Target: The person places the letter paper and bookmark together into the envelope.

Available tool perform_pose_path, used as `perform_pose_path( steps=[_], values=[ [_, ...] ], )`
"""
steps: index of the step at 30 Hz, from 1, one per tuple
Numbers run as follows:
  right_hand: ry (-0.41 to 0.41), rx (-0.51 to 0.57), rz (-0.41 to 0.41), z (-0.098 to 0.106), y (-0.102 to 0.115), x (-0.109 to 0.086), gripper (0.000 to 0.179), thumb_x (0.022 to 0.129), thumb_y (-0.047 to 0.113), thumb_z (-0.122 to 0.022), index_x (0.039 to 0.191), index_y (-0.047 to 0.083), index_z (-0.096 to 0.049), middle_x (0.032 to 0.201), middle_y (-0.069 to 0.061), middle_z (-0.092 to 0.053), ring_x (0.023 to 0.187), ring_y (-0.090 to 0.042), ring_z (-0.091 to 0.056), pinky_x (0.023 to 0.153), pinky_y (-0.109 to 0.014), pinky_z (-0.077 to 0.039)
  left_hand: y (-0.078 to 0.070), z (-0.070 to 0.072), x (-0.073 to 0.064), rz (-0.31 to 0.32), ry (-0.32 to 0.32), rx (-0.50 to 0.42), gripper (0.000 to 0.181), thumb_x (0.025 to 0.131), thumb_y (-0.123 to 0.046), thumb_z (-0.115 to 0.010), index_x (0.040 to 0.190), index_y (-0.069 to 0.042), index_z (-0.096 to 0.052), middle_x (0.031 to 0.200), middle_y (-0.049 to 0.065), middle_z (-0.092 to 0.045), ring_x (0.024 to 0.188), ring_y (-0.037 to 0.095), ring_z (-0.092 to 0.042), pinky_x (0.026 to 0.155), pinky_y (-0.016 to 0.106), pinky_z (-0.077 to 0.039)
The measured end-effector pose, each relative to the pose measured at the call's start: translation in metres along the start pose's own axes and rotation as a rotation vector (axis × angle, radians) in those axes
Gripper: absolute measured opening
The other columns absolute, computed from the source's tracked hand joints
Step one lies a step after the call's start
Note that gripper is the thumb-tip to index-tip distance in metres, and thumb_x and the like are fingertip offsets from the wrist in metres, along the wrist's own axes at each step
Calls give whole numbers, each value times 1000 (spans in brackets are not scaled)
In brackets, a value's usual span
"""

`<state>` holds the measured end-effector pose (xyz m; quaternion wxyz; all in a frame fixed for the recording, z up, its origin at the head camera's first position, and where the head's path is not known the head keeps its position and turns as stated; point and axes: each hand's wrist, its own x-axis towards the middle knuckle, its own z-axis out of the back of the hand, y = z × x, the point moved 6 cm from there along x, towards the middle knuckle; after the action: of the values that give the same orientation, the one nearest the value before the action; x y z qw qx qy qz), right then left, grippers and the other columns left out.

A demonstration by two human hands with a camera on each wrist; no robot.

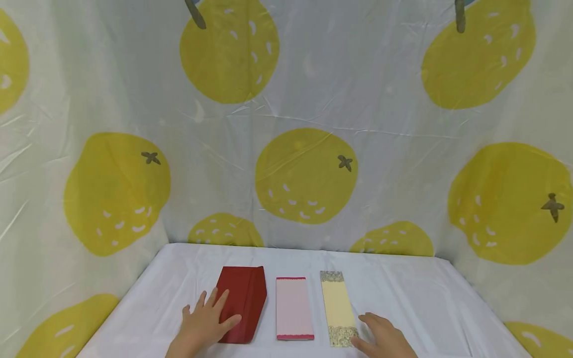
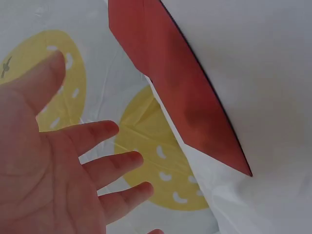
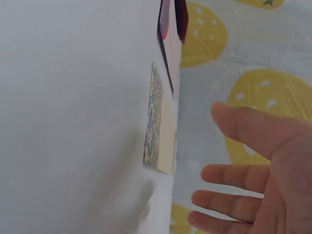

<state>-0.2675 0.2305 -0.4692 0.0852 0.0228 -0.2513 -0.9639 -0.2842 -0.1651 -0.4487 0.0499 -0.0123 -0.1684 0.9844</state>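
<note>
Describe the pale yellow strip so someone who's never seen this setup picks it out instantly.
Below the fruit-print curtain, three items lie in a row on the white tabletop. In the head view, the pale yellow strip is rightmost, beside the right hand. Only it has grey patterned bands at both ends; the pink piece has red-trimmed ends, the red piece looks plain.

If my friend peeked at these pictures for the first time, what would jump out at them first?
Probably the big yellow fruits printed on the pale cloth behind the white table. Next comes the dark red folded piece on the table, the left hand spread near it. To its right lie a pink card and a pale yellow card with patterned ends.
</note>
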Motion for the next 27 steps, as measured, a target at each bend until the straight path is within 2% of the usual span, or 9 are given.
perform_pose_path(
  steps=[3,6,15,19,22,27],
  values=[
    [5,16,-5,-4,9,4,57,83,40,-75,120,-1,-62,122,-18,-61,116,-45,-52,92,-62,-42,-1,-1,6,17,11,9,68,91,-49,-60,142,-5,-48,144,27,-42,132,54,-30,95,78,-21],
    [-3,18,28,-7,20,8,55,83,38,-76,119,-2,-62,119,-15,-63,114,-43,-55,93,-59,-43,-1,-4,12,29,24,11,63,91,-41,-62,140,-4,-50,141,28,-43,130,55,-32,95,77,-24],
    [-88,-19,235,-16,66,24,40,85,30,-74,111,1,-66,111,-12,-66,107,-37,-59,88,-56,-46,-10,-3,27,33,62,-87,62,90,-38,-64,136,1,-52,137,30,-47,128,55,-35,96,75,-26],
    [-57,3,278,-22,89,33,40,86,31,-73,112,2,-66,113,-11,-65,110,-37,-58,90,-57,-45,-16,-3,33,28,43,-112,62,89,-34,-66,135,5,-51,138,29,-47,130,54,-35,96,74,-27],
    [-37,30,309,-28,104,37,39,87,32,-71,113,3,-66,113,-10,-65,110,-36,-58,91,-55,-45,-18,-4,35,26,24,-93,60,88,-29,-66,133,7,-52,137,30,-47,129,53,-36,96,74,-28],
    [-103,-21,386,-38,122,48,34,86,30,-70,107,3,-67,106,-8,-68,104,-31,-61,88,-47,-49,-14,-3,40,33,-48,-14,54,85,-21,-67,130,6,-54,135,31,-47,127,54,-37,94,74,-28]
  ],
)
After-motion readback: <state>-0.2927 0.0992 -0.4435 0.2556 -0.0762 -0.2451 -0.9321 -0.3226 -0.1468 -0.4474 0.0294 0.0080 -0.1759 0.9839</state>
